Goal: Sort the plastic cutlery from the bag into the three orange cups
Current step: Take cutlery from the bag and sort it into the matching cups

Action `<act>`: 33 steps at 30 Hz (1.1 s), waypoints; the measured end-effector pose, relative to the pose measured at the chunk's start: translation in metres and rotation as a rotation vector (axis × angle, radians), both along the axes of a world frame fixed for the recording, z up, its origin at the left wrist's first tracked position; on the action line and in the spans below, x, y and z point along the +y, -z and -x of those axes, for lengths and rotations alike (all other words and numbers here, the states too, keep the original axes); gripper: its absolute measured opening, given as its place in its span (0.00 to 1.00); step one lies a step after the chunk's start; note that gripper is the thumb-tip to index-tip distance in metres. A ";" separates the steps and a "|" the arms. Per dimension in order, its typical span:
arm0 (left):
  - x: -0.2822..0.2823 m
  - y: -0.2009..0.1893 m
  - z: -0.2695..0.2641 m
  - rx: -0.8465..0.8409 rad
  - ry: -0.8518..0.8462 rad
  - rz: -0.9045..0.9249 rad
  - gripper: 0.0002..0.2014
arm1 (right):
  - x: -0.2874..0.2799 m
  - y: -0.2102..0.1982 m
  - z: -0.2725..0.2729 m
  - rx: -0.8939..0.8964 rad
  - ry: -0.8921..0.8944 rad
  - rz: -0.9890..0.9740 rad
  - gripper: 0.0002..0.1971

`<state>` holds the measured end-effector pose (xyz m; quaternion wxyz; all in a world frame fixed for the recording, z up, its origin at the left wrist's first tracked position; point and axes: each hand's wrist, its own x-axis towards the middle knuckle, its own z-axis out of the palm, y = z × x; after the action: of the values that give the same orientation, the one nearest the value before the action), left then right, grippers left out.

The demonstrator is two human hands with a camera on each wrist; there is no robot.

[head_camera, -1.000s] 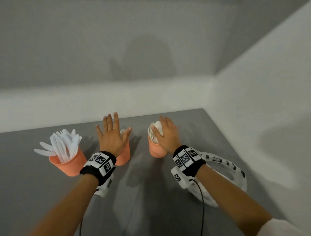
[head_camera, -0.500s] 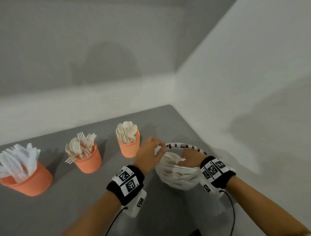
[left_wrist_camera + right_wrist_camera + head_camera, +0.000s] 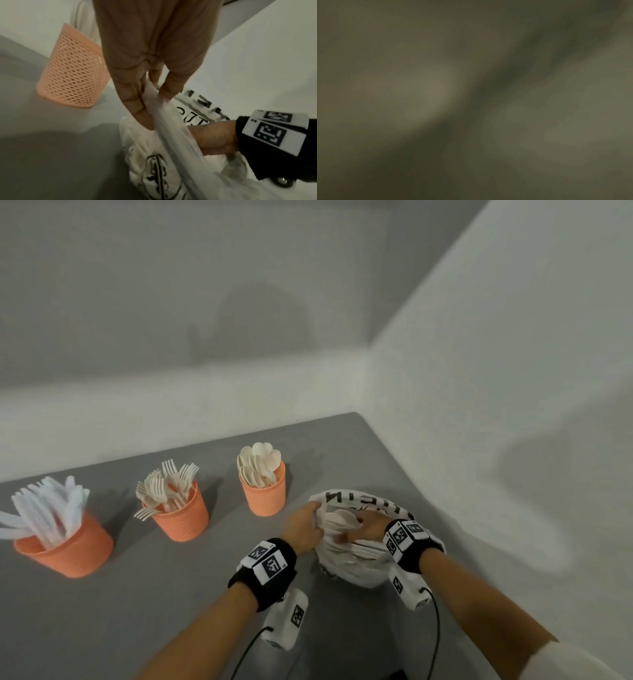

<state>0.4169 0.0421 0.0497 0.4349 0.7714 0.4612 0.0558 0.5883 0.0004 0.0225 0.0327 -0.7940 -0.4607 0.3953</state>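
Observation:
Three orange mesh cups stand in a row on the grey table: one with knives, one with forks, one with spoons. To their right lies a white plastic bag with black print, white cutlery showing in its mouth. My left hand pinches the bag's left rim between thumb and fingers. My right hand is reached into the bag's mouth; its fingers are hidden among the cutlery. The right wrist view is dark and blurred.
The bag sits near the table's right edge, close to the white wall. A second wall runs behind the cups. Grey tabletop lies between me and the cups. Cables hang from both wrist cameras.
Both hands left the fork and spoon cups and came right to the bag. The left hand took hold of the rim and the right hand has gone deeper inside.

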 end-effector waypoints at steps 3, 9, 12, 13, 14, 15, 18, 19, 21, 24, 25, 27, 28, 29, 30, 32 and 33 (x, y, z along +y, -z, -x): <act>0.005 -0.002 0.001 -0.035 -0.034 0.042 0.28 | 0.002 0.002 0.000 0.050 0.031 -0.020 0.38; 0.010 -0.007 0.002 -0.037 -0.032 0.058 0.29 | 0.005 0.005 -0.003 -0.031 -0.074 0.002 0.37; 0.009 -0.009 0.002 -0.027 -0.032 0.058 0.28 | 0.006 0.002 -0.007 -0.039 -0.063 -0.016 0.31; 0.009 -0.011 0.001 -0.024 -0.033 0.057 0.28 | 0.007 0.002 -0.008 -0.034 -0.058 -0.009 0.31; 0.009 -0.012 0.001 -0.026 -0.036 0.056 0.29 | 0.007 0.002 -0.009 -0.024 -0.067 -0.004 0.33; 0.008 -0.013 0.000 -0.029 -0.040 0.059 0.29 | 0.007 0.003 -0.010 -0.020 -0.083 -0.002 0.35; 0.005 -0.014 -0.001 -0.049 -0.047 0.076 0.28 | 0.009 0.015 -0.016 -0.036 -0.115 0.013 0.40; 0.004 -0.014 -0.001 -0.052 -0.049 0.078 0.28 | 0.009 0.015 -0.016 -0.041 -0.121 0.014 0.40; 0.003 -0.013 -0.002 -0.052 -0.056 0.069 0.28 | 0.008 0.014 -0.016 -0.051 -0.132 -0.002 0.36; 0.003 -0.014 -0.003 -0.064 -0.078 0.069 0.27 | 0.007 0.012 -0.015 -0.046 -0.144 -0.040 0.28; 0.003 -0.013 -0.004 -0.062 -0.095 0.062 0.27 | 0.007 0.013 -0.016 -0.032 -0.142 -0.059 0.28; 0.004 -0.012 -0.008 -0.031 -0.134 0.010 0.26 | 0.005 0.011 -0.016 -0.034 -0.163 -0.090 0.28; 0.003 -0.012 -0.010 -0.006 -0.147 -0.028 0.26 | 0.004 0.011 -0.015 -0.046 -0.180 -0.102 0.28; 0.003 -0.013 -0.012 0.016 -0.159 -0.056 0.25 | 0.003 0.010 -0.016 -0.055 -0.196 -0.119 0.28; 0.002 -0.013 -0.014 0.026 -0.169 -0.077 0.25 | 0.001 0.009 -0.015 -0.065 -0.207 -0.127 0.28; -0.001 -0.015 -0.017 0.036 -0.185 -0.086 0.24 | -0.001 0.009 -0.016 -0.052 -0.220 -0.149 0.29; -0.002 -0.016 -0.018 0.041 -0.182 -0.077 0.24 | -0.004 0.008 -0.018 -0.041 -0.228 -0.162 0.29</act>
<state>0.4346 0.0405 0.0661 0.3887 0.7434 0.5357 0.0968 0.6058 -0.0031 0.0144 0.0419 -0.7393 -0.5788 0.3416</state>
